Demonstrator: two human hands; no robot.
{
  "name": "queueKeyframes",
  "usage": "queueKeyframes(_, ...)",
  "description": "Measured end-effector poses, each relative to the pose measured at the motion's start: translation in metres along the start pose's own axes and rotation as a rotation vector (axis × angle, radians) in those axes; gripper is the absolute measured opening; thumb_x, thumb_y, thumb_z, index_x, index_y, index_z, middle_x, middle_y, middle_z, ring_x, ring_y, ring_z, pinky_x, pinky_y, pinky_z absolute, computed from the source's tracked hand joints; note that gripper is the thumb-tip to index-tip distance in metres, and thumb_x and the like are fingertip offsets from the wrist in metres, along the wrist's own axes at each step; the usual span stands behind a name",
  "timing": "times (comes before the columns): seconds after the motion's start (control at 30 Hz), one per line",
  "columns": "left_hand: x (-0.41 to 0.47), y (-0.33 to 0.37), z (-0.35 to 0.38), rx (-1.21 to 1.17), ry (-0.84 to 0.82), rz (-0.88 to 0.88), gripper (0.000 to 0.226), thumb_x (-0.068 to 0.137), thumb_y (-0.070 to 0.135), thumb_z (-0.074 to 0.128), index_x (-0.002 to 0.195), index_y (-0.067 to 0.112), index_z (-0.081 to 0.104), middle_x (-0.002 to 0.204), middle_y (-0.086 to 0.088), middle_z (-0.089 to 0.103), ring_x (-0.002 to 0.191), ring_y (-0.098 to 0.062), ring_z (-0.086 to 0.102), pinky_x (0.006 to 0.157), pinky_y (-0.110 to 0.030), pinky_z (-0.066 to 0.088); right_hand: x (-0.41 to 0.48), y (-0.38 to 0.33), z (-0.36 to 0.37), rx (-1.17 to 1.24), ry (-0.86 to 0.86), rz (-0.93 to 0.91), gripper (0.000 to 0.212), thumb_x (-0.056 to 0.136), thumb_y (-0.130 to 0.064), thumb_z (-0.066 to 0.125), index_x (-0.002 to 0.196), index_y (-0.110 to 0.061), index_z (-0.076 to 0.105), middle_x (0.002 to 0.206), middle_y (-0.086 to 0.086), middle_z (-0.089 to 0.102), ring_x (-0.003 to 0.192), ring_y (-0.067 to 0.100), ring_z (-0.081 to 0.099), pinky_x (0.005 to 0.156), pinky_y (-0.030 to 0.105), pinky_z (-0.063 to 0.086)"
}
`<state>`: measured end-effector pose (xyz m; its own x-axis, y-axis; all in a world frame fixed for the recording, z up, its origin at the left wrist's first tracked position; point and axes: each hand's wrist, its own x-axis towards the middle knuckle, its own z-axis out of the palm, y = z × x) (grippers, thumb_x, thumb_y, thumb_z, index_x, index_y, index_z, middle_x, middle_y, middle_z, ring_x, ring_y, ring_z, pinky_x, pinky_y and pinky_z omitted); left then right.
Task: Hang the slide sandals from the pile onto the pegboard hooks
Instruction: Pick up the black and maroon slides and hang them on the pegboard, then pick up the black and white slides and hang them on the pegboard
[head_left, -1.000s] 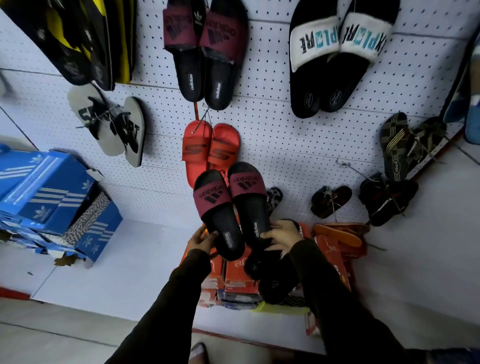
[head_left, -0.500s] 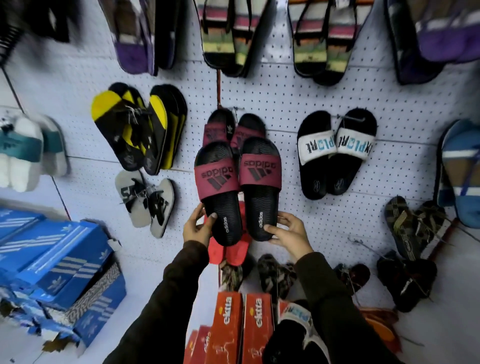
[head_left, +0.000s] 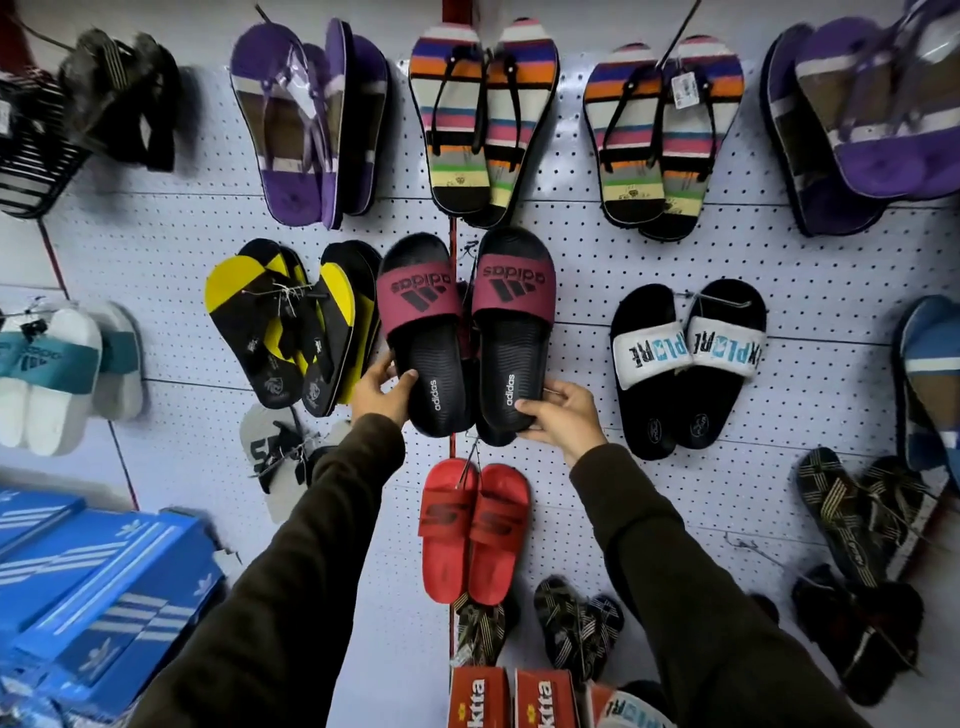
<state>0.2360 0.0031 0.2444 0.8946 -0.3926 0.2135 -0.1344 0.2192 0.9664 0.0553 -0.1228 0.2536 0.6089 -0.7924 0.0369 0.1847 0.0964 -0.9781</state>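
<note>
A pale lilac-white pegboard (head_left: 649, 270), dotted with rows of small round holes, fills the wall ahead, with thin horizontal seams between its panels. Held against its middle is a pair of black adidas slides (head_left: 467, 332) with ribbed footbeds and maroon logo straps (toes up, heels down). The left hand (head_left: 383, 391) grips the heel of the left slide; the right hand (head_left: 558, 415) clasps the heel of the right one. Just below hang red slides (head_left: 474, 530), smooth and rounded. To the right hangs a black pair with white fabric straps (head_left: 685, 353); above, striped flip-flops (head_left: 480, 119). Glossy blue adidas shoeboxes (head_left: 93, 587) stack at lower left, orange boxes (head_left: 511, 696) at the bottom.
</note>
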Motion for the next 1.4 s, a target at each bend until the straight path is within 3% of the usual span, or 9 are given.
queueKeyframes(0.4, -0.006, -0.068, 0.011, -0.002, 0.013, -0.112, 0.051, 0.089, 0.006, 0.061, 0.138, 0.015, 0.052, 0.136, -0.019, 0.056, 0.124, -0.036, 0.056, 0.104, -0.056, 0.045, 0.018, 0.070, -0.007, -0.024, 0.043, 0.102, 0.051, 0.086, 0.015, 0.063, 0.134, 0.004, 0.051, 0.137, 0.028, 0.059, 0.127, 0.043, 0.059, 0.096, 0.061, 0.052)
queueKeyframes(0.53, -0.018, -0.080, 0.018, -0.025, 0.051, -0.101, 0.045, 0.091, 0.006, 0.057, 0.135, 0.016, 0.054, 0.136, -0.016, 0.056, 0.121, -0.033, 0.057, 0.103, -0.055, 0.047, 0.019, 0.084, -0.013, -0.065, 0.049, 0.081, 0.051, 0.089, 0.004, 0.065, 0.137, -0.002, 0.050, 0.136, 0.024, 0.060, 0.125, 0.042, 0.061, 0.092, 0.051, 0.055)
queueKeyframes(0.77, -0.072, -0.140, 0.036, -0.047, 0.207, -0.194, 0.033, 0.097, 0.025, 0.046, 0.127, 0.017, 0.058, 0.127, -0.008, 0.060, 0.114, -0.032, 0.060, 0.091, -0.035, 0.058, 0.004, 0.136, -0.064, -0.169, 0.045, 0.214, 0.043, 0.095, -0.015, 0.063, 0.136, -0.009, 0.053, 0.136, 0.016, 0.061, 0.118, 0.039, 0.065, 0.092, 0.050, 0.057)
queueKeyframes(0.87, -0.106, -0.181, 0.050, -0.017, 0.122, -0.321, 0.032, 0.097, 0.023, 0.047, 0.125, 0.015, 0.060, 0.133, -0.013, 0.060, 0.122, -0.033, 0.057, 0.105, -0.051, 0.047, -0.011, 0.171, -0.100, -0.207, 0.116, 0.295, 0.037, 0.096, -0.012, 0.060, 0.133, -0.008, 0.056, 0.137, 0.017, 0.058, 0.113, 0.035, 0.063, 0.094, 0.050, 0.054)
queueKeyframes(0.97, -0.143, -0.222, 0.062, 0.132, 0.004, -0.375, 0.026, 0.096, 0.018, 0.051, 0.117, 0.012, 0.065, 0.119, -0.018, 0.067, 0.099, -0.019, 0.068, 0.100, -0.052, 0.050, -0.036, 0.205, -0.142, -0.296, 0.237, 0.354, 0.039, 0.094, -0.010, 0.062, 0.132, -0.006, 0.058, 0.134, 0.018, 0.061, 0.120, 0.035, 0.061, 0.092, 0.043, 0.052)
queueKeyframes(1.03, -0.168, -0.249, 0.070, 0.204, -0.127, -0.455, 0.027, 0.096, 0.012, 0.051, 0.118, 0.005, 0.064, 0.120, -0.024, 0.065, 0.105, -0.027, 0.068, 0.102, -0.053, 0.047, -0.058, 0.227, -0.172, -0.366, 0.334, 0.406, 0.040, 0.093, -0.009, 0.063, 0.131, -0.001, 0.059, 0.130, 0.020, 0.063, 0.122, 0.037, 0.060, 0.095, 0.040, 0.050)
queueKeyframes(1.1, -0.193, -0.276, 0.076, 0.326, -0.277, -0.538, 0.032, 0.096, 0.010, 0.051, 0.125, 0.001, 0.061, 0.129, -0.024, 0.061, 0.116, -0.035, 0.060, 0.106, -0.044, 0.044, -0.084, 0.250, -0.204, -0.395, 0.440, 0.499, 0.037, 0.091, -0.008, 0.064, 0.127, 0.003, 0.061, 0.128, 0.023, 0.064, 0.120, 0.037, 0.061, 0.095, 0.036, 0.049)
queueKeyframes(1.23, -0.239, -0.312, 0.089, 0.555, -0.578, -0.716, 0.042, 0.097, 0.016, 0.050, 0.137, 0.003, 0.051, 0.126, -0.019, 0.061, 0.115, -0.029, 0.058, 0.094, -0.033, 0.045, -0.133, 0.292, -0.253, -0.395, 0.606, 0.739, 0.048, 0.085, -0.013, 0.070, 0.128, 0.002, 0.060, 0.135, 0.022, 0.059, 0.123, 0.039, 0.059, 0.098, 0.043, 0.051)
queueKeyframes(1.4, -0.282, -0.340, 0.107, 0.632, -0.705, -0.948, 0.058, 0.096, 0.010, 0.051, 0.149, -0.002, 0.029, 0.152, -0.023, 0.039, 0.139, -0.034, 0.041, 0.115, -0.035, 0.031, -0.172, 0.335, -0.277, -0.421, 0.388, 1.100, 0.050, 0.094, -0.023, 0.057, 0.140, -0.003, 0.052, 0.142, 0.018, 0.056, 0.132, 0.034, 0.054, 0.103, 0.037, 0.046)
